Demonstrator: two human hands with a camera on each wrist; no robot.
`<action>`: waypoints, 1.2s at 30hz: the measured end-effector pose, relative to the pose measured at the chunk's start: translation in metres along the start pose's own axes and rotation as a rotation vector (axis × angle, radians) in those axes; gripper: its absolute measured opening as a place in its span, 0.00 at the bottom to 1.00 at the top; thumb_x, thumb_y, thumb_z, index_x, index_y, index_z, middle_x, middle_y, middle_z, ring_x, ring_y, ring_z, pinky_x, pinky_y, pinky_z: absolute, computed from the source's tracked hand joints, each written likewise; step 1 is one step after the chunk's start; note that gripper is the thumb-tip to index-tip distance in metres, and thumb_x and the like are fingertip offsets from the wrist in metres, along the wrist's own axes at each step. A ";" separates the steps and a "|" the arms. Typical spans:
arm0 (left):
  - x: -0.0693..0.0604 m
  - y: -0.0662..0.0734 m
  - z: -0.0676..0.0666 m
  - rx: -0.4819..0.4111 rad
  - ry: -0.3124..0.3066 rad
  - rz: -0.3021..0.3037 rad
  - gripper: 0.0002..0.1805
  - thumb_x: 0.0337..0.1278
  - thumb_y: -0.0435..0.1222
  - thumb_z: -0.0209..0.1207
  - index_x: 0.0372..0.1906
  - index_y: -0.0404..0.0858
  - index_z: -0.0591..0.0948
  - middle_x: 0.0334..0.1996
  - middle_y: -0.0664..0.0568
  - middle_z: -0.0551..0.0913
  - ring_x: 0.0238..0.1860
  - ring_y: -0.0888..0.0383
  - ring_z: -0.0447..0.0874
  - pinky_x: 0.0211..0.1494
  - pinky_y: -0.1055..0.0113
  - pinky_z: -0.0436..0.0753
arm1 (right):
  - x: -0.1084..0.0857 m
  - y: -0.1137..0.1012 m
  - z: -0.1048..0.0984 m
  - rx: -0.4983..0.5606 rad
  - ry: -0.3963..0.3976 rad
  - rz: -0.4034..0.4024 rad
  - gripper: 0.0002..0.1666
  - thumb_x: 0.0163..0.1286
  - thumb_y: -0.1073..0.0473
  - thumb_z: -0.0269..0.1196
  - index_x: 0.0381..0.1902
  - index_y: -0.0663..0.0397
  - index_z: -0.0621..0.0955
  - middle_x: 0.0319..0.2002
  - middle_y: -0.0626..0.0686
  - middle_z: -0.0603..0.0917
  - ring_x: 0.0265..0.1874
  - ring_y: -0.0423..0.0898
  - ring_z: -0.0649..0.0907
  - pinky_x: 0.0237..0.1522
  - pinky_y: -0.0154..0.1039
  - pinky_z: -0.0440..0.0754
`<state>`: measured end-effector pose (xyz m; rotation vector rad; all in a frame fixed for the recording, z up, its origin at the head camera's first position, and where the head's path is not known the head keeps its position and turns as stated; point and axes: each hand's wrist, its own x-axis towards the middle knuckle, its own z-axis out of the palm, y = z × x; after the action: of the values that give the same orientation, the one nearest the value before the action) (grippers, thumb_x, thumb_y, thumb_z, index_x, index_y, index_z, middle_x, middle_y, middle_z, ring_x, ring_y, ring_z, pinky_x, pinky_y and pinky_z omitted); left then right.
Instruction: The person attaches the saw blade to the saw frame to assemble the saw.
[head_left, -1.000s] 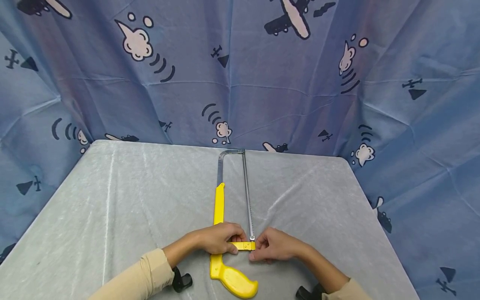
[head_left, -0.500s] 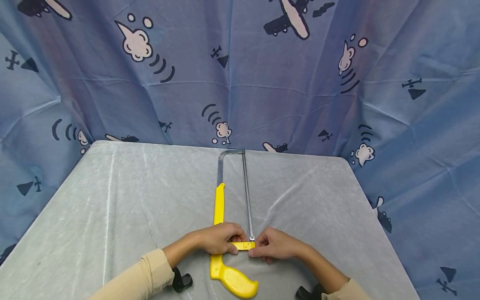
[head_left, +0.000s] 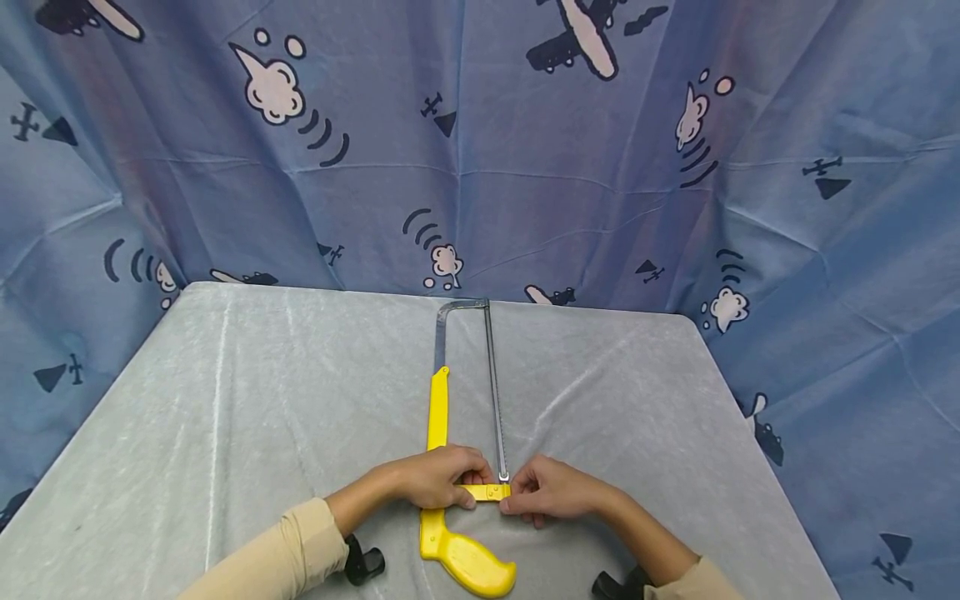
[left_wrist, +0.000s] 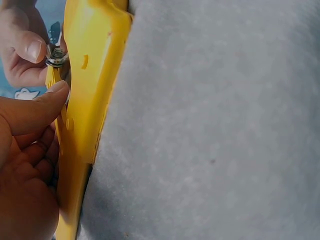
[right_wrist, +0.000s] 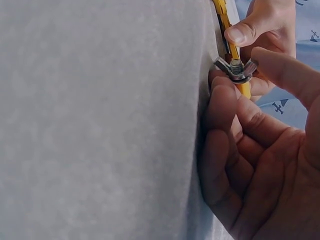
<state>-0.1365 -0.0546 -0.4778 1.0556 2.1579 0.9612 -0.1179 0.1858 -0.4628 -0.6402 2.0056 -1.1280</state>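
Note:
A hacksaw (head_left: 438, 408) with a yellow handle and grey metal front frame lies on the table, its blade (head_left: 493, 383) on the right side. My left hand (head_left: 441, 477) pinches the short yellow arm (head_left: 489, 492) at the near end of the blade, thumb on the near side. At that arm's end a metal wing nut (right_wrist: 240, 77) sits on a threaded stud, seen in both wrist views. My right hand (head_left: 558, 490) holds the wing nut between thumb and curled fingers; the thumb tip touches one wing. In the head view the nut is hidden behind the right fingers.
A light grey cloth covers the table (head_left: 300, 375). Behind it and along both sides hangs a blue curtain (head_left: 375, 167) printed with planes and clouds. Black wrist mounts (head_left: 363, 563) show at both wrists.
My right thumb has shifted slightly upward at the nut, and the lower right fingers show more beneath it. The left hand and the hacksaw have stayed in place.

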 end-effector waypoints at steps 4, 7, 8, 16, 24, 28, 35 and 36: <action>0.000 -0.001 0.001 0.005 0.004 0.003 0.10 0.57 0.30 0.68 0.43 0.44 0.83 0.33 0.65 0.75 0.35 0.70 0.72 0.43 0.75 0.74 | 0.000 0.002 0.000 0.017 -0.012 -0.005 0.21 0.68 0.56 0.64 0.23 0.70 0.80 0.16 0.45 0.75 0.14 0.38 0.74 0.19 0.27 0.70; 0.001 -0.001 0.001 0.006 0.004 0.004 0.10 0.57 0.30 0.68 0.43 0.44 0.83 0.33 0.65 0.75 0.35 0.70 0.72 0.43 0.76 0.74 | 0.000 0.004 0.000 0.020 -0.020 -0.008 0.18 0.67 0.58 0.64 0.24 0.69 0.81 0.15 0.45 0.75 0.14 0.37 0.73 0.19 0.26 0.68; 0.001 0.000 0.001 0.006 0.004 0.002 0.10 0.57 0.30 0.68 0.43 0.44 0.83 0.33 0.65 0.75 0.34 0.70 0.71 0.43 0.76 0.74 | 0.000 0.004 -0.001 0.018 -0.021 -0.007 0.17 0.67 0.58 0.64 0.24 0.69 0.81 0.15 0.45 0.75 0.14 0.37 0.73 0.19 0.26 0.68; 0.000 0.002 0.000 -0.003 0.003 -0.011 0.10 0.58 0.30 0.67 0.43 0.44 0.83 0.33 0.64 0.75 0.35 0.70 0.71 0.43 0.75 0.74 | 0.000 0.005 -0.001 -0.001 -0.021 -0.001 0.11 0.65 0.61 0.63 0.26 0.64 0.83 0.15 0.45 0.76 0.14 0.36 0.73 0.18 0.26 0.65; 0.000 0.001 0.001 -0.004 0.003 -0.007 0.11 0.57 0.30 0.67 0.43 0.44 0.83 0.33 0.64 0.75 0.35 0.70 0.72 0.44 0.75 0.74 | -0.002 0.001 -0.002 0.008 -0.039 -0.011 0.10 0.66 0.63 0.64 0.27 0.64 0.82 0.16 0.47 0.77 0.15 0.35 0.74 0.18 0.27 0.66; 0.000 0.000 0.001 0.004 0.002 -0.004 0.10 0.58 0.30 0.67 0.44 0.44 0.83 0.33 0.64 0.75 0.35 0.70 0.71 0.43 0.75 0.74 | -0.003 0.000 -0.002 0.009 -0.038 -0.008 0.10 0.67 0.63 0.65 0.27 0.63 0.82 0.16 0.47 0.77 0.15 0.36 0.74 0.19 0.26 0.67; 0.000 -0.001 0.001 0.011 0.003 0.000 0.10 0.58 0.31 0.67 0.44 0.44 0.83 0.33 0.64 0.75 0.35 0.70 0.71 0.43 0.75 0.74 | -0.003 0.000 -0.001 0.003 -0.025 -0.002 0.09 0.66 0.64 0.66 0.26 0.63 0.82 0.16 0.44 0.76 0.15 0.37 0.75 0.19 0.27 0.70; 0.000 -0.001 0.001 0.012 0.003 0.001 0.10 0.58 0.31 0.67 0.44 0.44 0.83 0.33 0.64 0.75 0.35 0.70 0.71 0.43 0.75 0.74 | -0.003 0.000 -0.001 0.002 -0.024 -0.002 0.09 0.66 0.64 0.66 0.26 0.63 0.82 0.16 0.44 0.76 0.15 0.37 0.75 0.18 0.27 0.70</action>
<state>-0.1361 -0.0544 -0.4791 1.0622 2.1683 0.9516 -0.1170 0.1879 -0.4616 -0.6513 1.9839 -1.1186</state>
